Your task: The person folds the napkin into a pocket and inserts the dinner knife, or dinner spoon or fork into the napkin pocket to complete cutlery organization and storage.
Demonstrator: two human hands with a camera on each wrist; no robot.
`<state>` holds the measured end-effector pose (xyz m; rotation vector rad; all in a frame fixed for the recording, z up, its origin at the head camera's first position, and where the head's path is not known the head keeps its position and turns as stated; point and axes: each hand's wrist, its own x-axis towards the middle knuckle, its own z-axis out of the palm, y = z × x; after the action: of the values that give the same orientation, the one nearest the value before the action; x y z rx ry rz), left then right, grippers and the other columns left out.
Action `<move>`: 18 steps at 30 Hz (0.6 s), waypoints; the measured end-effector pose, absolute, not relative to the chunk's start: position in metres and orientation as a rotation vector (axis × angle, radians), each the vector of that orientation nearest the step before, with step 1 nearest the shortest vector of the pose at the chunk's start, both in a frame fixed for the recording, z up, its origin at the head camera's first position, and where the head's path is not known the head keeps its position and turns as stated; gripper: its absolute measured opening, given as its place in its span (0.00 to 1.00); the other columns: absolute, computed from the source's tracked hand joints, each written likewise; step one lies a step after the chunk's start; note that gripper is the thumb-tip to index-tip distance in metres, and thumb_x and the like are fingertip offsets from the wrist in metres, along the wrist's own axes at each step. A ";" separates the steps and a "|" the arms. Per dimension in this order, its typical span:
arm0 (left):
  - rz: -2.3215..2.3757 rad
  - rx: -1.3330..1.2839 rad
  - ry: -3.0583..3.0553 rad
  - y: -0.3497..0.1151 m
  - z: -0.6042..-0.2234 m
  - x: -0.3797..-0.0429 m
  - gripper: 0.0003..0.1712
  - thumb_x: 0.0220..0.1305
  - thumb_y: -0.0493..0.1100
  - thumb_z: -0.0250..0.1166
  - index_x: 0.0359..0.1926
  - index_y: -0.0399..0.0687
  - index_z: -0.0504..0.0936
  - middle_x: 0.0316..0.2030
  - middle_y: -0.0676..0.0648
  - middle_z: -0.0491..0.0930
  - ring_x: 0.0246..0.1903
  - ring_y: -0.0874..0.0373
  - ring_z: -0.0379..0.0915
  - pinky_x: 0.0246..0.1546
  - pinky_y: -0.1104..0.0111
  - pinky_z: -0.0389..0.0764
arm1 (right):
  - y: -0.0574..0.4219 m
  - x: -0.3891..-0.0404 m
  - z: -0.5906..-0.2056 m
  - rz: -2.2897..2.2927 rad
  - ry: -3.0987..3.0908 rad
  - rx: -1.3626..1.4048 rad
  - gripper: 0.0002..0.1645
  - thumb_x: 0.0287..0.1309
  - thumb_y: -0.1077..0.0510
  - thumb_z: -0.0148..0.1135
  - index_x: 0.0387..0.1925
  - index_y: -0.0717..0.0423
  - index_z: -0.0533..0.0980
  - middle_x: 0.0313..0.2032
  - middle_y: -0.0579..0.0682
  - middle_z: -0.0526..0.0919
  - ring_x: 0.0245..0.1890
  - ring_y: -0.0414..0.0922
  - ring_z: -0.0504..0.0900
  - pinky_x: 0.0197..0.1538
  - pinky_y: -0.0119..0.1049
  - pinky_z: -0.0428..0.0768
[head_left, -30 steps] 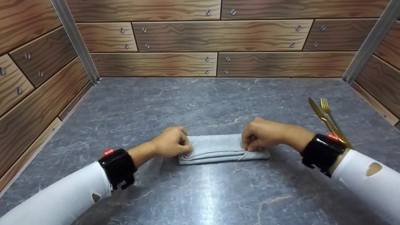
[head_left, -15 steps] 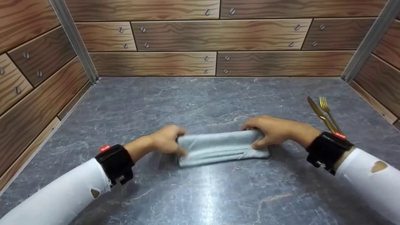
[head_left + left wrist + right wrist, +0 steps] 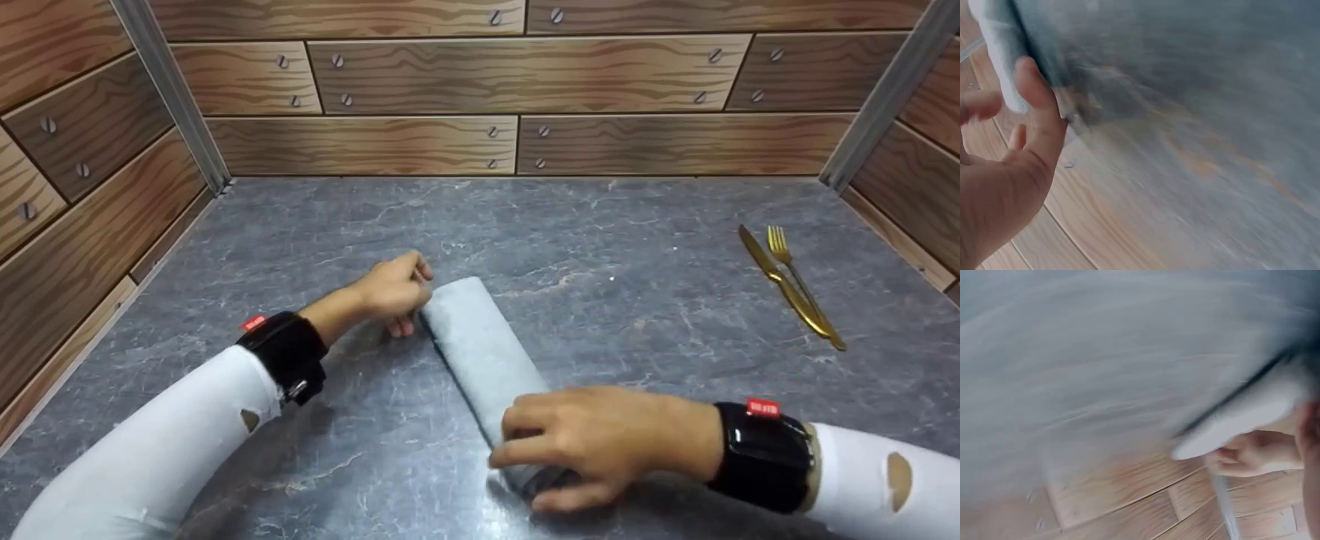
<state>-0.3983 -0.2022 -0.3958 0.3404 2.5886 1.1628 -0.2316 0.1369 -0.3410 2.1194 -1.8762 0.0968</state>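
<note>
A pale blue-grey folded cloth (image 3: 487,341) lies as a long narrow strip, slanting from the far left toward the near right. My right hand (image 3: 581,442) holds its near end, with the fingers over the left side and the thumb at the bottom end. That near end is partly hidden under the hand. At the far end my left hand (image 3: 394,292) is beside the left corner, fingers loosely bent. In the left wrist view the thumb and a finger of that hand stand apart near the cloth's end (image 3: 1008,73). The right wrist view is blurred, with the cloth (image 3: 1235,422) running across it.
A gold knife (image 3: 780,281) and a gold fork (image 3: 802,285) lie close together at the right of the grey marbled table (image 3: 637,247). Wood-patterned walls (image 3: 412,146) border the table at the back and both sides.
The cloth has turned from lying crosswise to slanting toward me, its right end now near. My right hand has come closer with that end; my left hand has moved slightly farther off.
</note>
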 end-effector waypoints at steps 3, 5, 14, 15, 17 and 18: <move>1.167 0.204 2.519 -0.179 -0.362 -0.380 0.22 0.80 0.47 0.62 0.65 0.38 0.78 0.46 0.32 0.87 0.19 0.52 0.88 0.21 0.61 0.92 | 0.135 -0.239 -0.339 0.325 -1.888 2.212 0.18 0.74 0.50 0.78 0.60 0.49 0.88 0.51 0.46 0.87 0.49 0.39 0.87 0.58 0.26 0.89; 1.121 0.165 2.510 -0.164 -0.339 -0.365 0.18 0.85 0.47 0.65 0.61 0.36 0.79 0.44 0.35 0.86 0.17 0.58 0.85 0.22 0.67 0.91 | 0.137 -0.246 -0.339 0.423 -1.937 2.237 0.12 0.75 0.55 0.77 0.56 0.49 0.90 0.50 0.48 0.87 0.48 0.39 0.88 0.58 0.25 0.89; 1.324 0.203 2.307 -0.131 -0.323 -0.361 0.13 0.83 0.31 0.71 0.38 0.41 0.77 0.35 0.47 0.77 0.24 0.62 0.81 0.29 0.74 0.92 | 0.132 -0.253 -0.340 0.724 -2.236 2.339 0.06 0.74 0.62 0.77 0.49 0.56 0.93 0.47 0.52 0.90 0.38 0.35 0.87 0.48 0.14 0.83; 1.361 0.209 2.266 -0.128 -0.324 -0.365 0.13 0.83 0.30 0.70 0.38 0.40 0.77 0.36 0.46 0.77 0.26 0.61 0.81 0.31 0.74 0.93 | 0.129 -0.252 -0.339 0.737 -2.265 2.344 0.05 0.74 0.63 0.76 0.48 0.57 0.92 0.47 0.52 0.91 0.37 0.35 0.87 0.47 0.14 0.83; 1.392 0.219 2.223 -0.122 -0.328 -0.371 0.11 0.82 0.29 0.69 0.40 0.39 0.76 0.38 0.45 0.76 0.28 0.60 0.81 0.32 0.73 0.93 | 0.124 -0.249 -0.338 0.724 -2.313 2.348 0.04 0.75 0.63 0.76 0.48 0.58 0.91 0.46 0.53 0.91 0.37 0.34 0.86 0.46 0.13 0.82; 1.364 0.237 2.245 -0.120 -0.330 -0.375 0.10 0.82 0.29 0.70 0.42 0.38 0.76 0.39 0.45 0.76 0.28 0.60 0.81 0.31 0.72 0.93 | 0.121 -0.248 -0.337 0.711 -2.329 2.348 0.04 0.76 0.63 0.75 0.48 0.58 0.91 0.46 0.53 0.91 0.37 0.34 0.86 0.46 0.13 0.82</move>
<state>-0.3755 -0.1203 -0.3303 0.2369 2.2446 1.3640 -0.2475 0.1208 -0.3371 2.3483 -2.3289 0.7109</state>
